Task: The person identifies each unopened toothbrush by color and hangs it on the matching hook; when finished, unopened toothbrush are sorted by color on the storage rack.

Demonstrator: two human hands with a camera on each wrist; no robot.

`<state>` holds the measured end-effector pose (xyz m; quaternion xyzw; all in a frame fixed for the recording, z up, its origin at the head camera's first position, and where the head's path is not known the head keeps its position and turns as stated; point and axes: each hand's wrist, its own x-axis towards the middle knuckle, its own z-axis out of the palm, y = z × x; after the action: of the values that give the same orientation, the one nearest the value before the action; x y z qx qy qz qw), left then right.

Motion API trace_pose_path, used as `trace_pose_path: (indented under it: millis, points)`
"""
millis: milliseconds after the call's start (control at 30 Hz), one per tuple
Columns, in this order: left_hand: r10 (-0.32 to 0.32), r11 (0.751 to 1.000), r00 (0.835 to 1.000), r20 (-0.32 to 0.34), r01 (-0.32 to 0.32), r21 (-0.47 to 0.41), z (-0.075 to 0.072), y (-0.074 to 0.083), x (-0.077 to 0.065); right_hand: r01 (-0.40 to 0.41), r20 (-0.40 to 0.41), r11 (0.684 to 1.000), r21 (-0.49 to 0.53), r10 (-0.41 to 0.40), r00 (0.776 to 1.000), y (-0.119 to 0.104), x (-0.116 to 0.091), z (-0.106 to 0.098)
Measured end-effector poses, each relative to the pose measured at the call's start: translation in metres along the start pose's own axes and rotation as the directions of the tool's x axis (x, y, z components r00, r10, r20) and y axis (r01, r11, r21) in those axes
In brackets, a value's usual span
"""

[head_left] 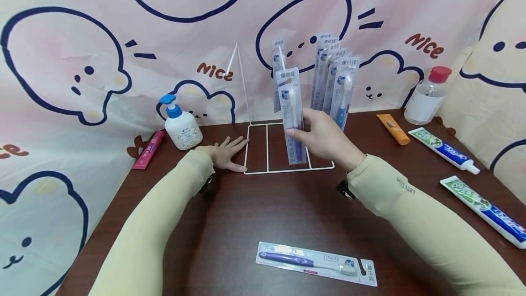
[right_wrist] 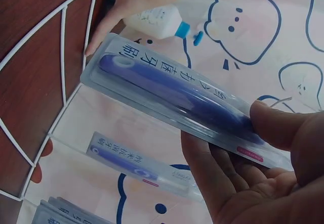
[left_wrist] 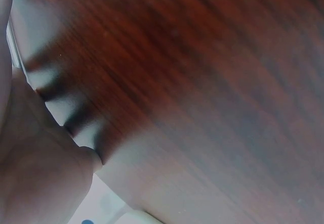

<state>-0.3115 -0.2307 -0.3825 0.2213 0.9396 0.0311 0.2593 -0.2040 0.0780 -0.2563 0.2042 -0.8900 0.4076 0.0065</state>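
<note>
My right hand (head_left: pixel 328 138) pinches a packaged purple toothbrush (head_left: pixel 292 118) between thumb and fingers, holding it upright before the middle hook of a white wire rack (head_left: pixel 267 150). In the right wrist view its purple handle (right_wrist: pixel 172 97) shows through the clear blister. Behind it another toothbrush pack (head_left: pixel 276 90) hangs on the rack. Several packs (head_left: pixel 344 97) hang in a row on the right. The left hook (head_left: pixel 230 60) carries nothing. Fingers spread, my left hand (head_left: pixel 225 153) rests on the table, its fingertips touching the rack's left base wire.
One toothbrush pack (head_left: pixel 316 264) lies at the table's front. A white pump bottle (head_left: pixel 182 129) and pink tube (head_left: pixel 149 150) stand and lie left. On the right are an orange tube (head_left: pixel 393 129), two toothpaste tubes (head_left: pixel 444 150) and a red-capped bottle (head_left: pixel 425 102). A printed cloth hangs behind.
</note>
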Motion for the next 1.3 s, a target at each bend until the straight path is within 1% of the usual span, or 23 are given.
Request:
trace_pose_path:
  millis: [267,500,633,800,933,1000,1133,1267,1300]
  points:
    - [0.002,1.0,1.0,0.002,-0.002,-0.004,0.0,-0.001,-0.001,-0.013,-0.014,1.0,0.01,0.013,1.0,-0.001,0.013,0.003]
    - [0.007,1.0,1.0,-0.011,-0.007,0.007,0.001,-0.001,-0.001,-0.033,-0.031,0.999,0.027,0.034,0.999,0.002,0.032,0.01]
    - [0.002,1.0,1.0,-0.009,-0.002,0.022,0.002,-0.002,0.0,-0.08,-0.022,0.993,0.088,0.082,0.996,0.007,0.046,0.013]
    - [-0.005,0.999,1.0,-0.013,0.006,0.034,0.002,-0.001,0.0,-0.145,-0.011,0.974,0.174,0.15,0.989,0.014,0.069,0.014]
    - [-0.006,1.0,1.0,-0.009,0.006,0.02,0.001,0.001,-0.002,-0.177,-0.011,0.961,0.21,0.184,0.983,0.016,0.089,0.015]
    - [-0.006,1.0,1.0,-0.001,0.006,0.011,0.001,0.001,-0.002,-0.192,-0.016,0.957,0.217,0.2,0.98,0.016,0.097,0.016]
    - [-0.005,1.0,1.0,0.007,0.005,0.002,0.0,0.001,-0.003,-0.197,-0.041,0.962,0.19,0.208,0.977,0.016,0.113,0.017]
    - [0.0,1.0,1.0,0.002,0.0,-0.004,0.0,0.002,-0.003,-0.172,-0.075,0.975,0.143,0.184,0.98,0.017,0.126,0.016]
    - [0.001,1.0,1.0,0.0,-0.001,-0.003,-0.001,0.002,-0.003,-0.177,-0.072,0.971,0.159,0.19,0.979,0.017,0.129,0.017]
